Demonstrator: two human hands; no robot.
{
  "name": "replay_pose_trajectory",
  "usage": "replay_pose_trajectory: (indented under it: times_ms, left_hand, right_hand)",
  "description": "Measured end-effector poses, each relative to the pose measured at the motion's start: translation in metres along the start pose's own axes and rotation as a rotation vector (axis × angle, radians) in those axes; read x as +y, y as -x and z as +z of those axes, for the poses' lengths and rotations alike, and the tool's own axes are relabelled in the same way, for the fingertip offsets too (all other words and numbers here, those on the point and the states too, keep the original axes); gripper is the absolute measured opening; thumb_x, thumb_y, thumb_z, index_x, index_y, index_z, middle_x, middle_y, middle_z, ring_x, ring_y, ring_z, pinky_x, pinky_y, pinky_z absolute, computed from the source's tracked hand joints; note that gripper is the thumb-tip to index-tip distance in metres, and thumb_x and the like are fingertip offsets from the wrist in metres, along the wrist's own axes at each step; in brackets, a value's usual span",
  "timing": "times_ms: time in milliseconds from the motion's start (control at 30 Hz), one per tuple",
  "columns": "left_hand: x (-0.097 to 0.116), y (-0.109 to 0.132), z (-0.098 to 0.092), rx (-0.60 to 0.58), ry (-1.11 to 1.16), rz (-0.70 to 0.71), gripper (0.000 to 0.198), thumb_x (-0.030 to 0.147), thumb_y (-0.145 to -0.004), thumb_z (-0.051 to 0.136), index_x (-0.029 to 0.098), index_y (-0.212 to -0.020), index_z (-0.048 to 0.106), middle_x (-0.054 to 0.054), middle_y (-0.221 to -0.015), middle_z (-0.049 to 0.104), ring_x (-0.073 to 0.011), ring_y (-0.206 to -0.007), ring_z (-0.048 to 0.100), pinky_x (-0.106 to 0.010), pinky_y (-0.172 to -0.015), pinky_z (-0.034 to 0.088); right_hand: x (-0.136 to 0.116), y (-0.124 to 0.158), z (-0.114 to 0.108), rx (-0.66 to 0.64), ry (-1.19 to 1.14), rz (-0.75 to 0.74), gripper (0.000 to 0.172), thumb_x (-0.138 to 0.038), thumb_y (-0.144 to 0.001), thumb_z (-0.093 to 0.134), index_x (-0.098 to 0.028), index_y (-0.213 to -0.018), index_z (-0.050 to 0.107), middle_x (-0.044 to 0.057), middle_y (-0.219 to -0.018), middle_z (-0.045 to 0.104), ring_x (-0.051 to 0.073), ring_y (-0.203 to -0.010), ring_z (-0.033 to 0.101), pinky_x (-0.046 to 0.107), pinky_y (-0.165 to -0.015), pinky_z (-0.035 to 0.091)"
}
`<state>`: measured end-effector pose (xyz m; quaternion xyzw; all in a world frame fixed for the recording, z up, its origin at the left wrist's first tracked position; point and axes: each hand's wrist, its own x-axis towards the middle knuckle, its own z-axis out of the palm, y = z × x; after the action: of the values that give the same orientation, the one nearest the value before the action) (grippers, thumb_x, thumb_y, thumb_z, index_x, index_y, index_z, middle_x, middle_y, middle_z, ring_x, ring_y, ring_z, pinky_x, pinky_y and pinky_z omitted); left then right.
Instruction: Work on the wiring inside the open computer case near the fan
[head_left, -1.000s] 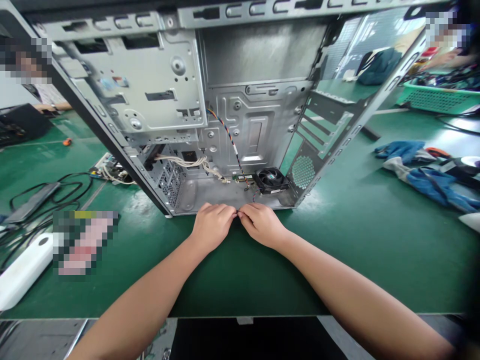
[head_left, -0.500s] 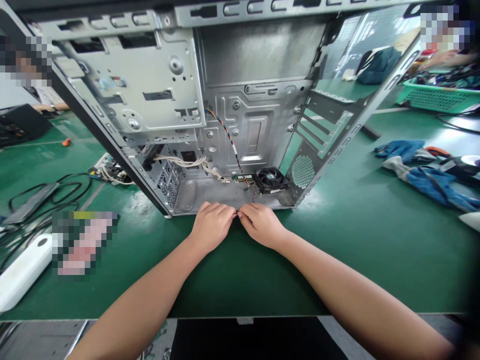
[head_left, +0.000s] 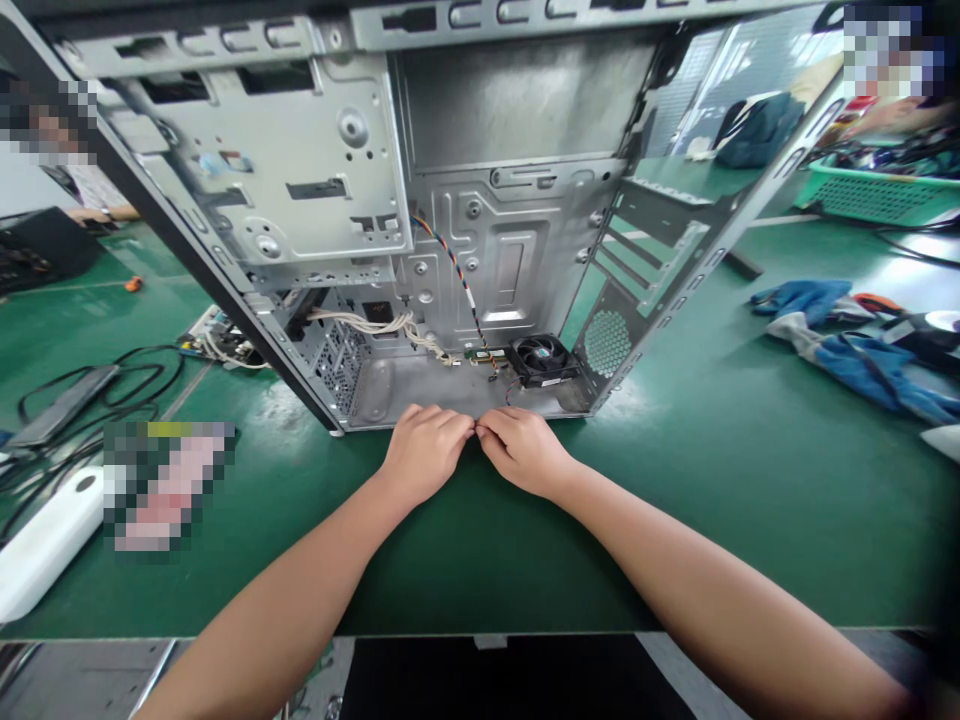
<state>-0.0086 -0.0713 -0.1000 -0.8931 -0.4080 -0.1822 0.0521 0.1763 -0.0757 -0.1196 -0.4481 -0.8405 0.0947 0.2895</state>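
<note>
An open metal computer case (head_left: 517, 230) stands upright in front of me. By its lower front edge my left hand (head_left: 427, 450) is closed, knuckles up and fingers curled. My right hand (head_left: 525, 450) is closed the same way beside it, and the two hands almost meet at the fingertips. What is in the fingers, if anything, is hidden. Just behind my right hand, a black cooling fan (head_left: 541, 358) lies on the case floor, beside a green memory stick (head_left: 487, 355). Pale cables (head_left: 367, 322) and a thin multicoloured cable (head_left: 457, 270) hang inside the case.
On the green table (head_left: 487, 560), a white object (head_left: 49, 545) and black cables (head_left: 142, 390) lie to the left. Blue gloves (head_left: 862, 360) and a green basket (head_left: 885, 195) are at the right. People, partly blurred out, are at both far sides.
</note>
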Motion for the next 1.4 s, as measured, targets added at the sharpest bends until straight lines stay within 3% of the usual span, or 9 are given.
replay_pose_trajectory:
  times_ms: [300,833,1400]
  left_hand:
    - [-0.0016,0.0023,0.0051,0.072,-0.004,-0.019,0.023,0.029,-0.098,0.043,0.02,-0.091,0.062,-0.003,-0.08,0.068,-0.0176,-0.075,0.059,-0.033,-0.071,0.038]
    - [0.0,-0.0001,0.0022,0.023,-0.034,-0.001,0.021,0.025,-0.097,0.046,0.02,-0.085,0.062,0.0,-0.083,0.07,-0.0177,-0.078,0.059,-0.033,-0.069,0.035]
    - [-0.0024,0.0008,0.006,0.072,-0.043,0.004,0.015,0.024,-0.095,0.051,0.02,-0.088,0.063,0.0,-0.085,0.068,-0.0171,-0.077,0.058,-0.031,-0.07,0.039]
  right_hand:
    - [-0.0009,-0.0004,-0.0004,0.027,0.008,0.014,0.021,-0.02,-0.093,0.04,-0.018,-0.08,0.056,0.003,-0.069,0.058,0.015,-0.065,0.05,0.026,-0.065,0.033]
    - [0.0002,-0.0002,0.0012,0.0,0.009,0.011,0.021,-0.02,-0.093,0.039,-0.018,-0.082,0.057,0.004,-0.071,0.06,0.015,-0.068,0.053,0.027,-0.067,0.034]
    - [0.0015,-0.0003,0.0024,0.001,0.016,-0.001,0.022,-0.02,-0.094,0.039,-0.019,-0.08,0.056,0.003,-0.07,0.059,0.015,-0.067,0.051,0.027,-0.066,0.033]
